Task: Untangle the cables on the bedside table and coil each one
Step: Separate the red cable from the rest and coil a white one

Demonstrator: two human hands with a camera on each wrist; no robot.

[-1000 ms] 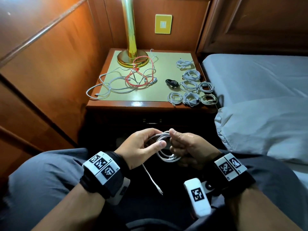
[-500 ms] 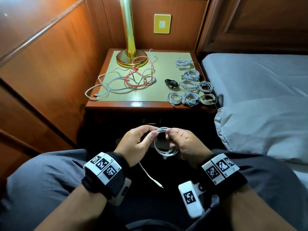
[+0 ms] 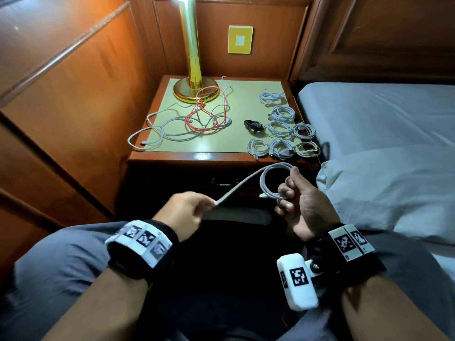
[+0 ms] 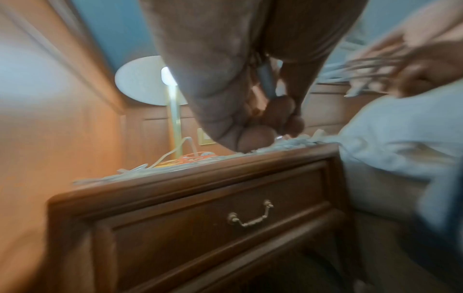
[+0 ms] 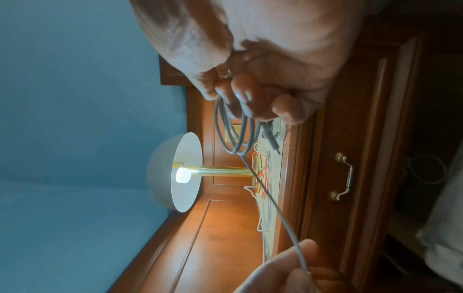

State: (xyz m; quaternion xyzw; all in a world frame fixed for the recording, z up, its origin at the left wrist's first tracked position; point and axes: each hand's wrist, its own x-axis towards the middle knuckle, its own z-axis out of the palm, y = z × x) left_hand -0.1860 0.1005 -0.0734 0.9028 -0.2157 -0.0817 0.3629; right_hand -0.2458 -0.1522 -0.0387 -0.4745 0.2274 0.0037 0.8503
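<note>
My right hand is curled around a small coil of thin white charging cable, fingers and thumb clamped on the bottom of the loops so the ring stands up above my fist; one short plug end pokes out just beside my fingertips. From the top of that coil a single straight strand runs down and to the left into my left hand, which pinches it between thumb and fingers (the left wrist view is too blurred to show the grip finely). The two hands are held apart over my lap, in front of the drawer of the wooden bedside worktop.

On the worktop, the left half carries a loose tangle of white and grey cables with a thin red cable looped through it, lying against the round base of a tall brass lamp. One white loop hangs past the left edge. The right half holds a cluster of finished white cable coils set side by side in rows, with a small black coiled cable just to their left. A yellow wall plate sits on the wood panelling behind. To the right lies a bed with grey sheet and a pale pillow close to my right wrist.
</note>
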